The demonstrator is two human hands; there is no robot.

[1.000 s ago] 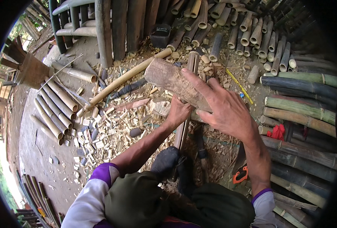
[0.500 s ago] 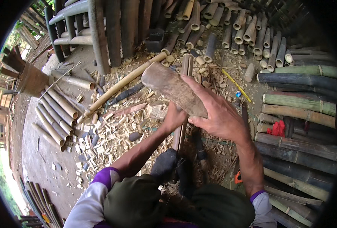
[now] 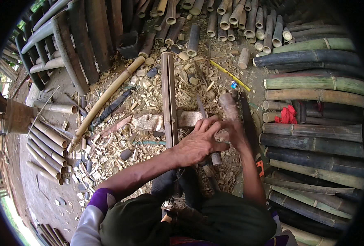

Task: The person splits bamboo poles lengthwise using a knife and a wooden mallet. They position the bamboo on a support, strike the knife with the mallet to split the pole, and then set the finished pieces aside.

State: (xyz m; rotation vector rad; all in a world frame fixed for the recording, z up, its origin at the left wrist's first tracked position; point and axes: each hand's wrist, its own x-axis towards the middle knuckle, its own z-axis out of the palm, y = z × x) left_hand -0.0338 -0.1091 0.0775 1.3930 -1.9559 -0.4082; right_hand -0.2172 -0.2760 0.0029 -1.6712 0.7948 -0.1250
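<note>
A split bamboo pole [image 3: 168,82], with a long slit down it, lies across a pale chopped log [image 3: 147,122] and runs back between my legs. Just right of the pole, my left hand [image 3: 196,143] reaches across, fingers curled round a narrow-bladed tool. Its blade [image 3: 201,106] points away from me, and its round handle end [image 3: 217,158] sticks out below the hand. Close beside it, my right hand [image 3: 235,133] is closed at the near end of a thick wooden block [image 3: 228,104], which is slightly blurred. The fingers of both hands partly overlap.
Wood chips [image 3: 112,149] cover the ground around the log. Stacked bamboo lengths [image 3: 313,137] line the right side, with a red cloth [image 3: 286,114] among them. A yellow measuring tape [image 3: 230,75] lies ahead. A long bamboo pole [image 3: 108,96] slants at the left.
The wooden block has swung from above the bamboo down to its right with my right hand. My left hand has left the pole and moved right onto the narrow-bladed tool. The view has shifted.
</note>
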